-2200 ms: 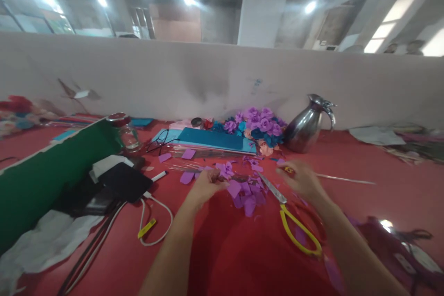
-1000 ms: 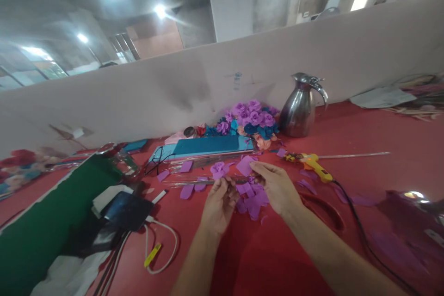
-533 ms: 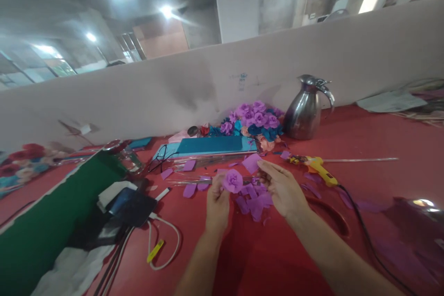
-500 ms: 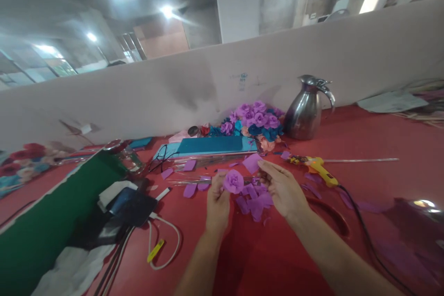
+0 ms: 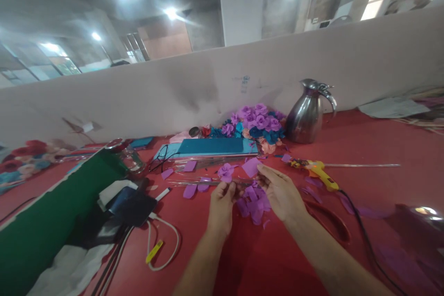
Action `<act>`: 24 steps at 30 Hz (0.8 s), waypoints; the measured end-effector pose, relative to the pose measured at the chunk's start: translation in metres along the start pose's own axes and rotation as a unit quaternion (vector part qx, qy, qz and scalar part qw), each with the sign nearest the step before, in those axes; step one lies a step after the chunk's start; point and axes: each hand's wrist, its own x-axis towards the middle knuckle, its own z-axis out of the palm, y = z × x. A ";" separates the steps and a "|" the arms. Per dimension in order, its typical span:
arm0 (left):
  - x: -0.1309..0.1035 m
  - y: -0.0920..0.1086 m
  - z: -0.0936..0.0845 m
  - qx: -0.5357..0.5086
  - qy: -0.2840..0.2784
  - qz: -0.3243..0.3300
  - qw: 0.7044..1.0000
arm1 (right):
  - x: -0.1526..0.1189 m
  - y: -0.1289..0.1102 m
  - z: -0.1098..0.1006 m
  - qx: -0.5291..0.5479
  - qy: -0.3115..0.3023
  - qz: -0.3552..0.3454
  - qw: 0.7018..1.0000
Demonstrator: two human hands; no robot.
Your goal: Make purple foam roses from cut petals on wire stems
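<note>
Smooth tabletop, ruffled paper flower fast in left hand, flat petal in right hand

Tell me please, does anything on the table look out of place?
Yes: loose purple pieces lie strewn between the left hand and right hand, and near the yellow glue gun, not stacked tidily. No spill is visible.

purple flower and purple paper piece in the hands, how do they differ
The flower has several ruffled petals; the paper piece is a single, nearly flat sheet. The left hand holds the flower, the right hand the paper piece. Both are purple.
</note>
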 end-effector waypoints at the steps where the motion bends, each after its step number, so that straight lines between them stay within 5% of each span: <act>1: 0.000 0.000 0.000 -0.004 0.002 -0.002 1.000 | 0.000 0.001 0.000 0.000 -0.001 0.000 1.000; 14: -0.003 0.002 0.001 -0.078 -0.051 -0.067 0.993 | -0.004 0.004 0.005 0.001 -0.006 0.018 1.000; 24: -0.001 0.001 0.004 -0.094 -0.110 -0.016 0.989 | -0.008 0.000 0.009 0.029 -0.012 0.034 0.999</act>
